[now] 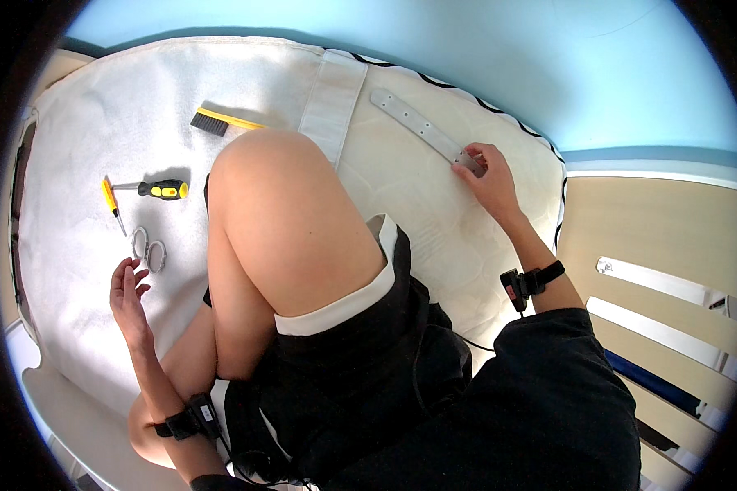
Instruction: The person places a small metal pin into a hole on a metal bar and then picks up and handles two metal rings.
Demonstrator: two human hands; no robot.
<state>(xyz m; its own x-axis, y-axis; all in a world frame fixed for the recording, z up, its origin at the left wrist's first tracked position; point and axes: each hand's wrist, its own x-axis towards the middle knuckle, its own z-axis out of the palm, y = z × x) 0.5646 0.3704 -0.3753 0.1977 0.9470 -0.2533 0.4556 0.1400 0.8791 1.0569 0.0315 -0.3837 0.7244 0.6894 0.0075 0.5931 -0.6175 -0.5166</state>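
My right hand [490, 182] pinches the near end of a long flat grey strip with small holes [418, 124], thumb on one side and fingers on the other. The strip slants away to the upper left over the pale mattress. My left hand [129, 301] has its fingers loosely bent and apart, with nothing visible in it. Just beyond its fingertips lie two joined grey oval rings [156, 256]; whether they touch is hard to tell. Farther off are a thin yellow-handled screwdriver [110, 197] and a thicker black-and-yellow screwdriver [165, 190].
A yellow brush with dark bristles [213, 121] lies beyond my raised knee [278, 164], which partly covers its handle. A white cover [246, 74] spreads over the mattress's left side [401, 196]. A blue wall [499, 74] rises behind; white slats [663, 282] are at right.
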